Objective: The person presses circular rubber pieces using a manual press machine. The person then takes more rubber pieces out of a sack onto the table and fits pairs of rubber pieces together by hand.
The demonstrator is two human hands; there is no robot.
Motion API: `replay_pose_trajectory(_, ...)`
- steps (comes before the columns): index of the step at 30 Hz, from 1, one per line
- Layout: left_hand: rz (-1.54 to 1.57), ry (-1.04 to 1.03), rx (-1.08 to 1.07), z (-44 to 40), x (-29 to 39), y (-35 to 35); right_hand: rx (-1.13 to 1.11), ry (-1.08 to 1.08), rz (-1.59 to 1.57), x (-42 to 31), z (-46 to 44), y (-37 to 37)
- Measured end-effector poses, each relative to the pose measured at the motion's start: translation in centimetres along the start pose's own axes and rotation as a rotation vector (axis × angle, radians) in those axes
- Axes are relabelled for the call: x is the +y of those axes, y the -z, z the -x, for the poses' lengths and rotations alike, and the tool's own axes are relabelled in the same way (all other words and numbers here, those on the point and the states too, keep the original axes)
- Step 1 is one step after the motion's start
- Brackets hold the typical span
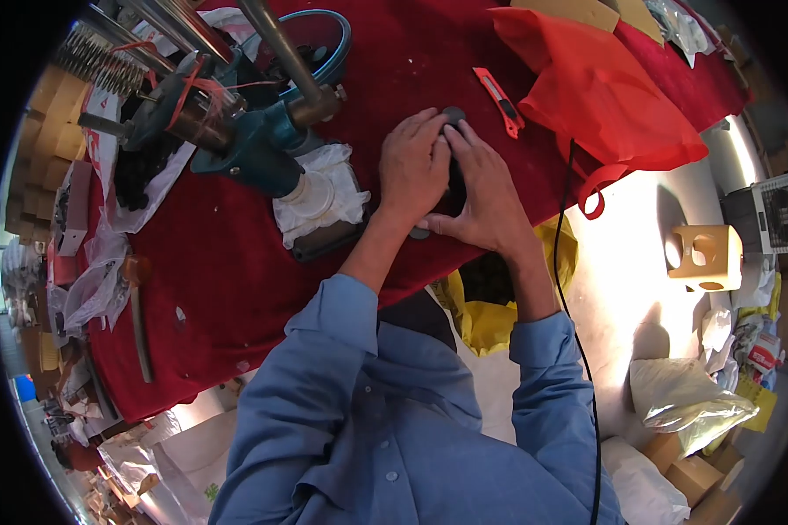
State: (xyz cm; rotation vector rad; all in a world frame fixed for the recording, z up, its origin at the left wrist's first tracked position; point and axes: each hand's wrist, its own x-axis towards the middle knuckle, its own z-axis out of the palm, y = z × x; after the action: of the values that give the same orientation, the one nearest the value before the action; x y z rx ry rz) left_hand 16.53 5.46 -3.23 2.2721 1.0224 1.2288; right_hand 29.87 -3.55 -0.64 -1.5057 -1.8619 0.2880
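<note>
Both my hands are closed around a dark part with rounded grey ends (453, 115), low over the red cloth. My left hand (414, 166) covers its left side, fingers pointing away from me. On the other side, my right hand (486, 188) wraps it with the thumb near the closer end. Most of the part is hidden under the fingers, so its exact kind does not show. Left of my hands stands a green hand press (258, 149), its ram above a white wrapped pad (322, 194). A red utility knife (499, 102) lies beyond my right hand.
A red fabric bag (595, 96) lies at the right of the red-covered table (210, 297). Behind the press is a blue-green basin (346, 44). A hammer (137, 306) rests at the left. Below the table edge hangs a yellow bag (486, 328); a black cable (562, 262) runs down beside my right arm.
</note>
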Motion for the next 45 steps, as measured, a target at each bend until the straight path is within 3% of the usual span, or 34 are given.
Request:
replay_pose_trajectory(9, 0.324, -0.178, -0.347, -0.3, 3.8, -3.6, 0.173, -0.201, 0.084, 0.9, 4.7, 3.1)
replay_pose_trajectory(15, 0.506, -0.027, -0.432, -0.2, 6.0, -5.0, 0.248, -0.324, 0.154, 1.3, 7.7, 3.8)
replay_pose_trajectory(21, 0.589, -0.051, -0.290, -1.7, 6.0, -7.7, 0.309, -0.312, 0.160, 0.1, 9.7, 3.6)
replay_pose_trajectory(27, 0.844, 0.194, -0.451, -3.4, 6.8, -9.1, 0.319, -0.209, 0.196, -4.5, 10.0, 0.2)
replay_pose_trajectory(30, 1.192, 0.432, -0.469, -4.2, 5.6, -8.2, 0.308, -0.232, 0.305, -3.8, 9.2, -0.9)
replay_pose_trajectory(32, 0.944, 0.301, -0.291, -5.2, 5.1, -5.8, 0.268, -0.261, 0.366, -3.6, 8.4, -0.8)
replay_pose_trajectory(34, 0.268, -0.089, -0.034, -5.6, 3.4, -4.6, 0.305, -0.275, 0.387, -2.8, 7.6, -0.2)
replay_pose_trajectory(37, -0.015, -0.045, 0.065, -4.0, 2.7, -5.8, 0.334, -0.278, 0.382, -0.1, 6.6, 1.4)
replay_pose_trajectory(40, -0.068, -0.186, 0.024, -2.4, 2.9, -6.5, 0.321, -0.241, 0.344, 1.8, 5.9, 2.3)
replay_pose_trajectory(41, 0.058, -0.162, -0.102, -1.9, 3.0, -6.7, 0.337, -0.230, 0.353, 2.2, 5.9, 2.6)
replay_pose_trajectory(45, 0.255, -0.181, -0.223, 0.9, 5.5, -7.4, 0.271, -0.218, 0.361, 3.5, 6.0, 4.0)
